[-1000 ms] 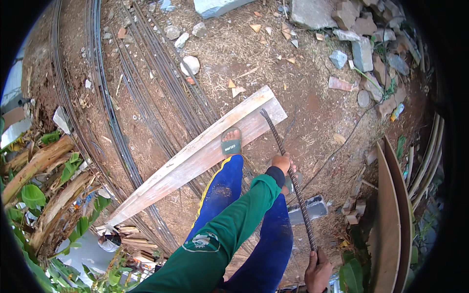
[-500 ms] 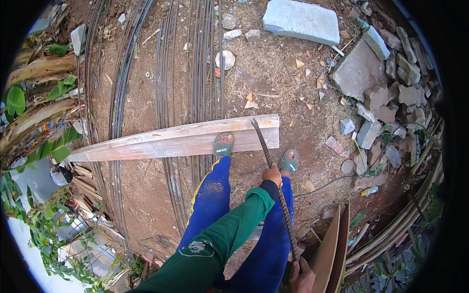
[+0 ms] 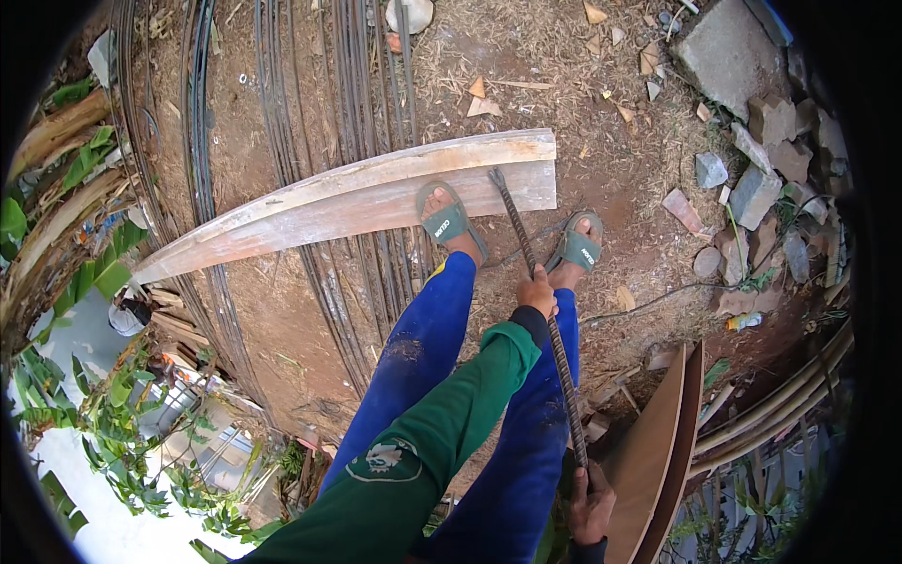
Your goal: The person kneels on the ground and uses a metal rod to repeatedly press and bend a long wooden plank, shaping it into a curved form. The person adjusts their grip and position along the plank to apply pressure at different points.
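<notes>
My left hand (image 3: 536, 296), at the end of a green sleeve, is closed round the middle of a long ribbed steel bar (image 3: 563, 362). My right hand (image 3: 590, 506) grips its lower end. The bar's forked tip lies over a long weathered timber plank (image 3: 489, 193), which has a raised strip along it and lies across the steel rods. My left sandalled foot (image 3: 442, 221) rests on the plank's near edge; my right foot (image 3: 580, 244) stands on the dirt just beside its end.
Bundles of long steel rods (image 3: 366, 94) run over the dirt on the left, beside banana stems and leaves (image 3: 47, 150). Broken concrete slabs and rubble (image 3: 728, 56) are heaped on the right. Plywood sheets (image 3: 648, 451) and curved poles (image 3: 766, 414) stand at the lower right.
The view has turned, so the plank, diagonal at first, now runs nearer level and higher in the frame. Both my hands still grip the bar, whose tip stays over the plank.
</notes>
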Demonstrator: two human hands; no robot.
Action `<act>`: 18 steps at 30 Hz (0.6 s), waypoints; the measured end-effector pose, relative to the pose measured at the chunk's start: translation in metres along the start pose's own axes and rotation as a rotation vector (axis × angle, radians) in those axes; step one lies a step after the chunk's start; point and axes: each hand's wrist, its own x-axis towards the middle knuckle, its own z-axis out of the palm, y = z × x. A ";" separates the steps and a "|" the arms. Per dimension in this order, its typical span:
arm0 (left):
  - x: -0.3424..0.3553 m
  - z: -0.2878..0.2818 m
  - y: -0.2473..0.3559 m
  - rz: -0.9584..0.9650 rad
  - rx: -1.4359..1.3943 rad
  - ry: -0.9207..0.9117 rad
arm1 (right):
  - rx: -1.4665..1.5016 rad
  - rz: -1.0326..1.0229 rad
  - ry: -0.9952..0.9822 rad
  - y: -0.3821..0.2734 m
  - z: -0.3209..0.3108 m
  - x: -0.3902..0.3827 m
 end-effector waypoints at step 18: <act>0.077 -0.092 0.043 0.052 -0.419 -0.015 | 0.009 0.255 -0.350 0.011 -0.073 0.059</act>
